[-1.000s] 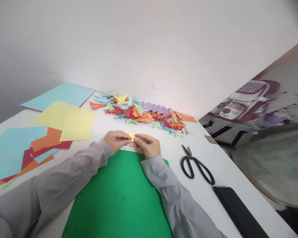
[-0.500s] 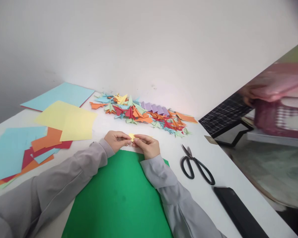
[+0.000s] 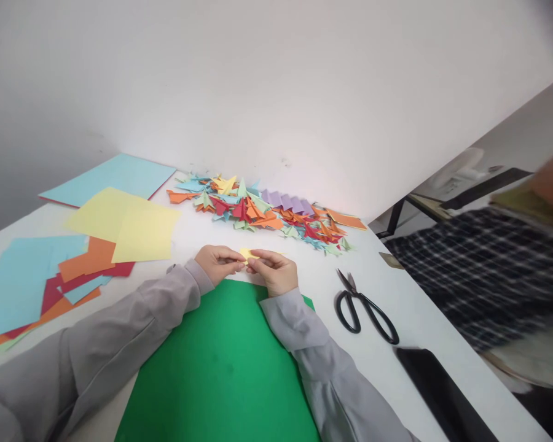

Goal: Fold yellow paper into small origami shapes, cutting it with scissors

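Left fingers (image 3: 231, 252) and right fingers (image 3: 265, 255) remain clamped on yellow paper (image 3: 247, 252); well right of them, plaid cloth (image 3: 483, 276) replaces a bag.

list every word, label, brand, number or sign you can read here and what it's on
None: no lettering can be read on the small yellow paper, green sheet, scissors or black flat object.
The checked cloth at right is too blurred to tell.
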